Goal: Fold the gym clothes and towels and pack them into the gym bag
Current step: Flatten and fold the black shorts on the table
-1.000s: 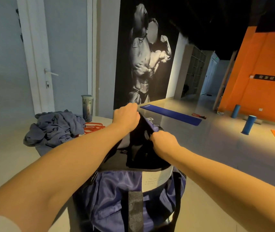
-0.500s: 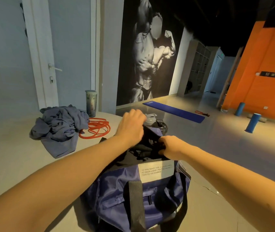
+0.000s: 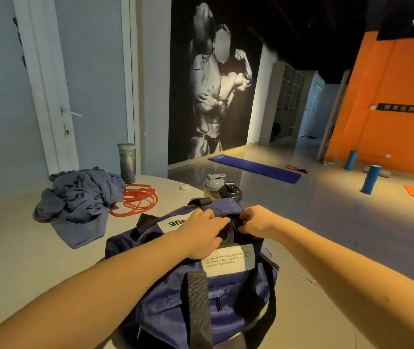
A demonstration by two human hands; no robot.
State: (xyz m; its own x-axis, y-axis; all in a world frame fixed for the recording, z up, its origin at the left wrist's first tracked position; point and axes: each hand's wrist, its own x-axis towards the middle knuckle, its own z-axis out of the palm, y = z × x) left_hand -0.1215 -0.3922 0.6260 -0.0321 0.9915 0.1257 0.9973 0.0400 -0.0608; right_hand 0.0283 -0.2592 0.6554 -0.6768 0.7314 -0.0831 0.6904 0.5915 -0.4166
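Bag (image 3: 165, 306) purple-blue, white-labelled; black garment (image 3: 229, 231) inside

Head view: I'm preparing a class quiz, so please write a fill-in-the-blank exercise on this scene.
1. The left hand and right hand both grip a ____ garment at the open top of the navy blue fabric gym bag.
2. The crumpled grey-blue cloth pile lies on the pale table, to the bag's ____.
3. Behind the bag stand ____ bottles: a grey-lidded bottle and a black bottle.
4. The flat mat below the wall poster is ____.
Missing words: black, left, two, blue.
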